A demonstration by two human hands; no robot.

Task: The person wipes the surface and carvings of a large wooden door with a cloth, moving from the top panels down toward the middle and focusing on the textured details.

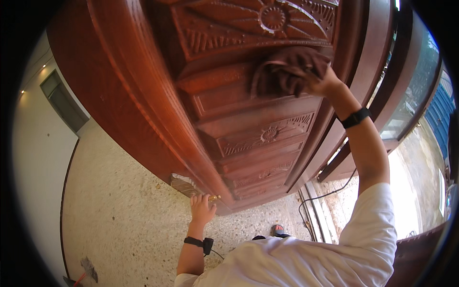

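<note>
A carved reddish-brown wooden door (247, 140) stands in front of me, with sunburst reliefs on its panels. My right hand (321, 82) presses a dark brown cloth (287, 71) against an upper panel, just below the top sunburst carving. Cloth and fingers are blurred, and the folds partly hide the fingers. Lower down, my left hand (202, 208) is closed around a brass door handle (214, 198) near the door's edge. A metal lock plate (183, 183) shows just above that hand.
A black cable (322, 196) runs across the threshold on the right, beside the door track (319, 215). Glazed door panels (410, 93) stand on that side. A broom (88, 271) lies at lower left on the speckled floor (118, 215), near the white wall (39, 172).
</note>
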